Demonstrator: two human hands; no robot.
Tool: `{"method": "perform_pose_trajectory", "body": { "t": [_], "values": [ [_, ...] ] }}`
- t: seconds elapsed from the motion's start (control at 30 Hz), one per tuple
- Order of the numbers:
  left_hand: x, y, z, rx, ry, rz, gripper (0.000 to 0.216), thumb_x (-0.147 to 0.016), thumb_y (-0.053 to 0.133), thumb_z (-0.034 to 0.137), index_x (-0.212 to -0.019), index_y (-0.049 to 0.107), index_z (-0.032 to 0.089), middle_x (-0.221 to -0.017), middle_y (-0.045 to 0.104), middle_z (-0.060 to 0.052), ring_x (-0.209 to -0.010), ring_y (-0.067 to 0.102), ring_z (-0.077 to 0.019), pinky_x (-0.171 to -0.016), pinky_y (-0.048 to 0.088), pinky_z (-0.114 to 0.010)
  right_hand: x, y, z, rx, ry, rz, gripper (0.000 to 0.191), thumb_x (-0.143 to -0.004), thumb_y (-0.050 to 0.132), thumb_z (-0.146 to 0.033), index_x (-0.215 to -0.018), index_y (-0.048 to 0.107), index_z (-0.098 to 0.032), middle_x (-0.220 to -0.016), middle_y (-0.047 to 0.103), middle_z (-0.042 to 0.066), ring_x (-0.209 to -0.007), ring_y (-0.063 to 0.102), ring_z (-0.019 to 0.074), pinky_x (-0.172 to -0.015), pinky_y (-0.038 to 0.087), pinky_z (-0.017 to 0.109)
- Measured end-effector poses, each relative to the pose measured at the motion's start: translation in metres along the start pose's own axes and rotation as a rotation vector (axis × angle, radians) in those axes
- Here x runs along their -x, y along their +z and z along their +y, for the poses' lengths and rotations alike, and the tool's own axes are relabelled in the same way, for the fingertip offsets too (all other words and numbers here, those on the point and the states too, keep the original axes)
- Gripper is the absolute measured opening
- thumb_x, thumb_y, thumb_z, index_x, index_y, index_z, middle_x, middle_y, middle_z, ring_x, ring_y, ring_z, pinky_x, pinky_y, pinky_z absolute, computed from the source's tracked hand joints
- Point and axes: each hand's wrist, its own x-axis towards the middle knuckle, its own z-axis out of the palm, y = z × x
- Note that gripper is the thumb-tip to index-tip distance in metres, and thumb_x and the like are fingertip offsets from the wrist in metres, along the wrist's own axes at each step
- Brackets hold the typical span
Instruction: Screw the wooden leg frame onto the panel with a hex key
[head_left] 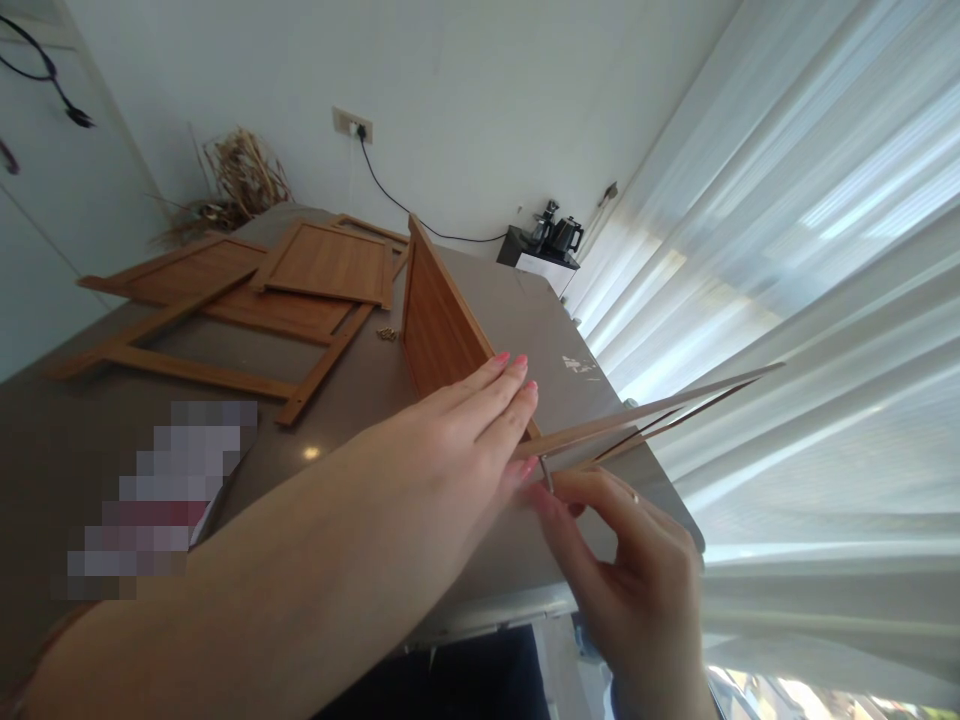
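While the left hand (465, 430) lies open, flat against the upright panel (435, 335) at twelve o'clock, the right hand (630, 570) pinches a small metal piece (548, 476) at its five-o'clock corner; I'd brace that panel square.

The upright panel (439, 330) is wood-grain board, warm brown, with a smooth matt face; the thin strip (652, 408) and the flat panels (330, 262) look alike. The worktop (525, 310) is smooth grey-brown with a soft sheen. The small grey piece (548, 476) looks like dull metal, the screws (387, 334) brassy. The curtain (825, 250) is sheer white cloth.
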Motion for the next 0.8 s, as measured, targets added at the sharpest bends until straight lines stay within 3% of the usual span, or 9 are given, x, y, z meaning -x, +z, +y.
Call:
{"method": "perform_pose_trajectory", "body": {
  "t": [0.13, 0.33, 0.5, 0.6, 0.7, 0.8],
  "values": [
    [0.000, 0.001, -0.002, -0.027, 0.021, -0.024, 0.037, -0.096, 0.035, 0.024, -0.125, 0.059, 0.023, -0.138, 0.058, -0.005, -0.142, 0.040, -0.0242, -0.119, 0.036, -0.046, 0.002, 0.000, 0.005, -0.172, 0.140, -0.026, 0.008, -0.088, 0.062, -0.017, -0.082, 0.064, -0.022, -0.071, 0.064, -0.005, -0.065, 0.062, 0.0073, -0.063, 0.049, 0.017],
    [0.004, -0.004, 0.000, -0.010, -0.001, -0.037, 0.043, -0.097, 0.035, 0.022, -0.136, 0.052, 0.024, -0.146, 0.051, -0.004, -0.143, 0.037, -0.0263, -0.119, 0.037, -0.048, 0.004, 0.008, 0.003, -0.155, 0.125, 0.010, 0.010, -0.088, 0.062, -0.015, -0.081, 0.063, -0.021, -0.072, 0.065, -0.004, -0.068, 0.065, 0.0074, -0.063, 0.049, 0.016],
    [0.001, -0.003, 0.003, -0.004, -0.041, -0.081, 0.051, -0.098, 0.031, 0.020, -0.147, 0.039, 0.025, -0.154, 0.040, 0.000, -0.147, 0.030, -0.0227, -0.123, 0.031, -0.043, 0.004, 0.009, -0.002, 0.164, -0.073, 0.138, 0.012, -0.086, 0.062, -0.008, -0.089, 0.062, -0.020, -0.072, 0.065, -0.003, -0.064, 0.060, 0.0072, -0.064, 0.048, 0.019],
    [0.000, -0.003, 0.005, -0.004, -0.068, -0.067, 0.054, -0.098, 0.020, 0.018, -0.150, 0.034, 0.029, -0.153, 0.041, 0.003, -0.146, 0.030, -0.0201, -0.122, 0.031, -0.043, 0.004, 0.008, -0.006, 0.278, -0.102, 0.153, 0.013, -0.085, 0.062, -0.007, -0.091, 0.062, -0.019, -0.072, 0.065, -0.003, -0.064, 0.060, 0.0078, -0.067, 0.047, 0.020],
    [0.001, -0.006, 0.006, -0.022, -0.056, -0.086, 0.055, -0.098, 0.017, 0.020, -0.151, 0.032, 0.028, -0.154, 0.040, 0.003, -0.146, 0.030, -0.0206, -0.122, 0.031, -0.043, 0.002, 0.007, -0.009, 0.199, -0.024, 0.101, 0.009, -0.087, 0.061, -0.011, -0.084, 0.065, -0.019, -0.068, 0.065, -0.003, -0.061, 0.060, 0.0072, -0.062, 0.045, 0.018],
    [0.003, -0.008, 0.005, -0.038, -0.024, -0.106, 0.054, -0.098, 0.021, 0.022, -0.151, 0.033, 0.021, -0.157, 0.035, -0.001, -0.147, 0.028, -0.0219, -0.123, 0.031, -0.040, -0.002, 0.007, -0.011, -0.076, 0.181, -0.003, 0.019, -0.091, 0.058, -0.020, -0.075, 0.066, -0.020, -0.065, 0.066, -0.003, -0.057, 0.059, 0.0062, -0.055, 0.043, 0.016]
  ]
}}
